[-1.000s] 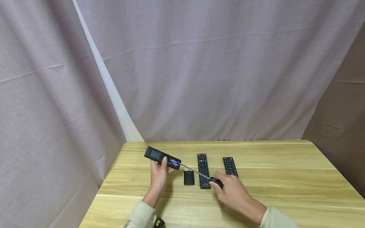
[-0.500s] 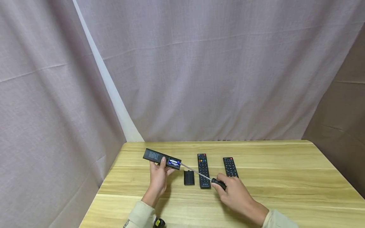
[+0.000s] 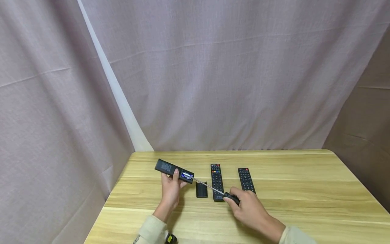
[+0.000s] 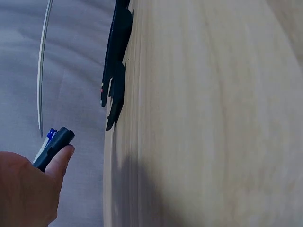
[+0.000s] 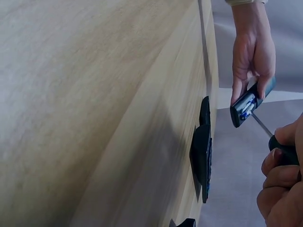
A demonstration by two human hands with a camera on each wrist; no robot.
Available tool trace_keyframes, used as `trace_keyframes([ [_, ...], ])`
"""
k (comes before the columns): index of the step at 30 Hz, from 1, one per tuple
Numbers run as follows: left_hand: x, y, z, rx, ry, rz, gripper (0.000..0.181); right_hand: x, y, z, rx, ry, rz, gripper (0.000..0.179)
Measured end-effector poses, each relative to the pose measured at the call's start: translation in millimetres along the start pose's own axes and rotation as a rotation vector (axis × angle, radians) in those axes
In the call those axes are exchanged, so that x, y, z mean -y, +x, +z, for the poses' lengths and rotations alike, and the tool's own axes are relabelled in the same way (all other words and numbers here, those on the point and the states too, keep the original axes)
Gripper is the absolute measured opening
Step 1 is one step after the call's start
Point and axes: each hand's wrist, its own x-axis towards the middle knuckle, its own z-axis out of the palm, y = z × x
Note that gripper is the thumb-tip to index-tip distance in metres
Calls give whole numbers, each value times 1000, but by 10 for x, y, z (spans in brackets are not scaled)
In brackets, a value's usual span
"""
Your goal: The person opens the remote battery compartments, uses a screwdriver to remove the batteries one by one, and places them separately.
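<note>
My left hand holds a black remote control above the table, back side up. Its battery compartment is uncovered, and blue batteries show inside. In my right hand is a screwdriver, gripped by its black handle. The long metal shaft slants up and left, its tip at the batteries near the compartment's end. From the left wrist view, a blue battery end shows along the remote's edge, close to the shaft. Whether the tip touches the battery I cannot tell.
A black battery cover lies below the held remote. To its right lie a longer remote with coloured buttons and a shorter remote, partly behind my right hand. Grey curtains hang behind the wooden table.
The screwdriver drew slightly right and down, then came back left, its tip now further over the batteries. The held remote shifted and tilted a little. Both hands keep their holds.
</note>
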Motion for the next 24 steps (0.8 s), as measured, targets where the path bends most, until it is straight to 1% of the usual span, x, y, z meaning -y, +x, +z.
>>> trace_keyframes([
  [3, 12, -7, 6, 0, -1, -1, 40, 12, -2, 4, -1, 5, -9, 21],
  [10, 5, -7, -20, -20, -8, 2, 41, -1, -30, -10, 12, -14, 66, 23],
  [18, 4, 2, -36, 0, -5, -19, 36, -30, -14, -4, -18, -62, 32, 27],
  [24, -20, -10, -23, 11, -1, -16, 36, -42, -18, 4, -16, -36, 28, 27],
])
